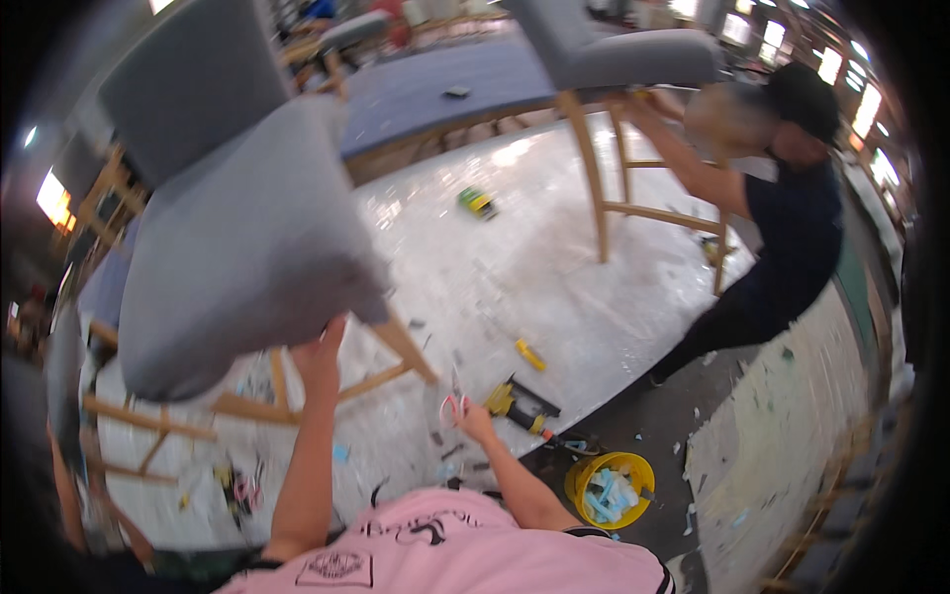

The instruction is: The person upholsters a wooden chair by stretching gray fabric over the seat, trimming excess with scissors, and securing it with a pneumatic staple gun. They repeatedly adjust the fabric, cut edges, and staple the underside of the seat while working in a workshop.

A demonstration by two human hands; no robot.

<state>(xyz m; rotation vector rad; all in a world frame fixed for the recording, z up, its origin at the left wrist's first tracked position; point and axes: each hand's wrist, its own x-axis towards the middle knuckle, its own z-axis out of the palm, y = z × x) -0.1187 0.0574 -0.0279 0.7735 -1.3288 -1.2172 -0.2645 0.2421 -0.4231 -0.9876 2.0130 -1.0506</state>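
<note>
The left hand reaches up and presses against the underside of the seat of a grey upholstered chair, at its near edge; the fingers are hidden behind the cushion, so I cannot tell if they close around anything. This chair stands on the white worktable, at the near left, and it is tilted: its backrest rises toward the far left and the seat slopes down to the near left, while the wooden legs spread out toward the near right. The right hand is closed on a pair of scissors with pink handles. The scissors rest low over the table, just right of the chair's legs, and their long axis runs from near to far, with the blades pointing to the far side. Just right of this hand lies a yellow and black stapler tool. A yellow bucket stands on the floor, near right. At the far right another person holds a second grey chair.
</note>
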